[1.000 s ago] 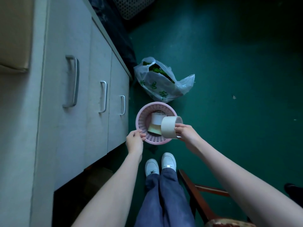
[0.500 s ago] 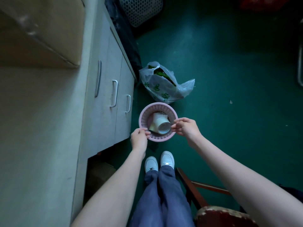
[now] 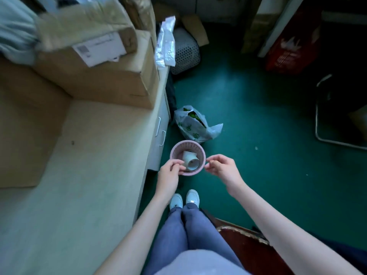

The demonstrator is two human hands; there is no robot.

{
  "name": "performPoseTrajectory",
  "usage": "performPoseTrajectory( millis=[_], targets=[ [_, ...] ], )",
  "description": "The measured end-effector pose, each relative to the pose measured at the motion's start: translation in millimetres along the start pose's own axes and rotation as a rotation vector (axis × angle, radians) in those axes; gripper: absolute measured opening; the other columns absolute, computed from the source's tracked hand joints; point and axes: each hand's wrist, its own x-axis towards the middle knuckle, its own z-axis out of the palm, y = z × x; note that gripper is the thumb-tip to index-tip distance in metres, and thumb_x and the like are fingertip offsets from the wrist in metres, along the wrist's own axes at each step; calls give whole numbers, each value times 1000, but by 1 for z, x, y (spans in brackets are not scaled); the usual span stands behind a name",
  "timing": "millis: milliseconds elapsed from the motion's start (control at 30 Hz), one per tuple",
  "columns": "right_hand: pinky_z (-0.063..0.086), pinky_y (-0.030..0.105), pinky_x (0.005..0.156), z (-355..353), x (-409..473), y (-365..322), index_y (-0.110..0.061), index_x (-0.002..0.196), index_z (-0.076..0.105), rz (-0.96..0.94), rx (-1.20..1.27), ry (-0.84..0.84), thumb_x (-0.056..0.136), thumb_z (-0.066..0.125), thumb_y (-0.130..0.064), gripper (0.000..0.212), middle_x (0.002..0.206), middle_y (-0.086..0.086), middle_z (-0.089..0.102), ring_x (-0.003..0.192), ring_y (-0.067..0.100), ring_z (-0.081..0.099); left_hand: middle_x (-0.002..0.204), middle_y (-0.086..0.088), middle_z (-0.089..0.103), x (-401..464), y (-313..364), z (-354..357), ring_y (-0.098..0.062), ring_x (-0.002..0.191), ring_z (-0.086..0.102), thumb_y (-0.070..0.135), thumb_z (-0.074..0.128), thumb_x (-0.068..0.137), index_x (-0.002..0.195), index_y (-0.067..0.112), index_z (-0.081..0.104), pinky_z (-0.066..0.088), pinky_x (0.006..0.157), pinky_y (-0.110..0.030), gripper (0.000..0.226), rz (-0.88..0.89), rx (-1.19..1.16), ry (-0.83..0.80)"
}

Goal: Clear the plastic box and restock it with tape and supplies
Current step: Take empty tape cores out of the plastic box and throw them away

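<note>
Two hands are holding a round pink plastic basket (image 3: pixel 201 153) above the green floor (image 3: pixel 258 120), one at each side of its rim. The left hand (image 3: pixel 169 176) is pinching the near-left edge with curled fingers, while the right hand (image 3: pixel 223 169) is pinching the right edge between thumb and fingertips. Rolls of pale tape (image 3: pixel 191 160) are lying inside the basket, the nearest one tilted with its open core facing up. Just beyond the basket, a white plastic bag (image 3: pixel 195 127) with green print is sitting on the floor, beside a pale cabinet (image 3: pixel 111 155). Cardboard boxes (image 3: pixel 103 62) are resting on the cabinet top. White shoes (image 3: pixel 184 199) and blue trousers are showing below the basket.
</note>
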Motion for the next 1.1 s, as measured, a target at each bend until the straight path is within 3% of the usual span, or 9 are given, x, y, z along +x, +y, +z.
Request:
performPoseTrajectory(
  millis=[133, 333, 533, 633, 767, 933, 1100],
  targets=[
    [53, 27, 72, 10, -53, -22, -5, 83, 64, -153, 9, -69, 84, 49, 10, 21, 70, 10, 66, 65, 18, 62, 80, -2, 67, -57, 29, -26, -4, 68, 61, 1, 42, 96, 91, 11, 64, 43, 58, -7, 25, 59, -149, 63],
    [52, 20, 68, 46, -105, -59, -5, 82, 66, -321, -41, -251, 87, 51, 9, 22, 77, 13, 68, 67, 17, 66, 79, -1, 68, -122, 46, -72, 0, 66, 61, 2, 43, 96, 86, 16, 65, 46, 65, -10, 28, 149, -258, 186],
    [52, 20, 70, 106, -147, -79, -7, 89, 66, -493, -264, -504, 90, 50, 6, 20, 74, 8, 70, 71, 16, 66, 75, 2, 67, -194, 44, -138, -5, 68, 59, 4, 47, 96, 90, 12, 66, 46, 66, -13, 22, 254, -299, 407],
    [51, 20, 68, 145, -174, -77, -8, 89, 66, -584, -346, -630, 90, 51, 6, 21, 73, 6, 70, 73, 17, 66, 78, -1, 67, -232, 32, -174, -8, 72, 60, 6, 47, 96, 91, 14, 65, 45, 69, -14, 20, 307, -308, 543],
    [53, 23, 77, 197, -218, -66, -9, 90, 66, -658, -389, -802, 91, 51, 6, 21, 75, 8, 70, 73, 15, 66, 75, 4, 65, -274, 6, -218, -7, 72, 59, 7, 48, 96, 90, 15, 65, 47, 71, -15, 20, 337, -314, 702],
    [52, 20, 73, 257, -278, -39, -9, 89, 65, -730, -409, -968, 90, 52, 9, 22, 71, 7, 70, 69, 13, 65, 74, 6, 64, -328, -33, -266, -4, 70, 58, 6, 48, 96, 88, 18, 64, 45, 70, -13, 22, 345, -342, 850],
    [53, 29, 76, 303, -315, -17, -19, 88, 66, -870, -443, -1013, 87, 56, -4, 19, 70, -2, 71, 71, 13, 67, 75, 6, 64, -365, -63, -304, -4, 71, 59, 6, 47, 96, 88, 20, 64, 44, 70, -12, 23, 365, -325, 957]
  ],
)
